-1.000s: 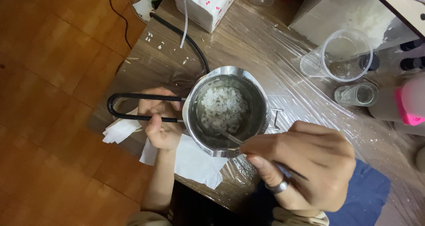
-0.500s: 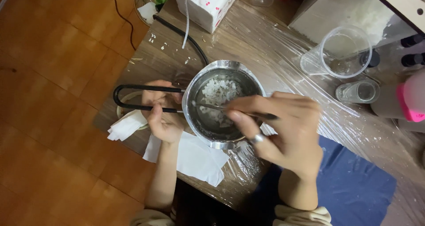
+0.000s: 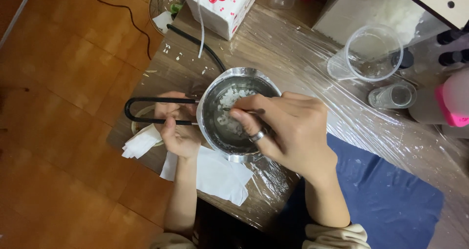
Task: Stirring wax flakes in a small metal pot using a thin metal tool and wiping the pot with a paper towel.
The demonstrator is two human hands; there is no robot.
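**Grip on handle and stirrer, pot steady on the tabletop**

Closed around the black wire handle (image 3: 146, 111), my left hand (image 3: 178, 127) holds the steel pot (image 3: 215, 132) in place near the tabletop's (image 3: 273, 44) front edge, over white paper napkins (image 3: 215, 176). My right hand (image 3: 288, 129) reaches across the pot's mouth, fingers pinched together on a thin metal stirrer (image 3: 234, 110) whose tip dips among white flakes (image 3: 229, 98) partly sitting in clear liquid.

I judge the pot to be rigid and fairly light, but top-heavy once tipped; its long handle is the sensible place to hold, since the shiny wall looks slick and may be warm. The stirrer is slender and stiff, best pinched near its upper end. Flakes look soft and clumpy.

Cling film covers the tabletop. Further back stand a clear plastic measuring cup (image 3: 373, 53), a small glass (image 3: 393, 96), a pink-capped bottle (image 3: 447, 105) and a white box with red cherries (image 3: 222, 7).
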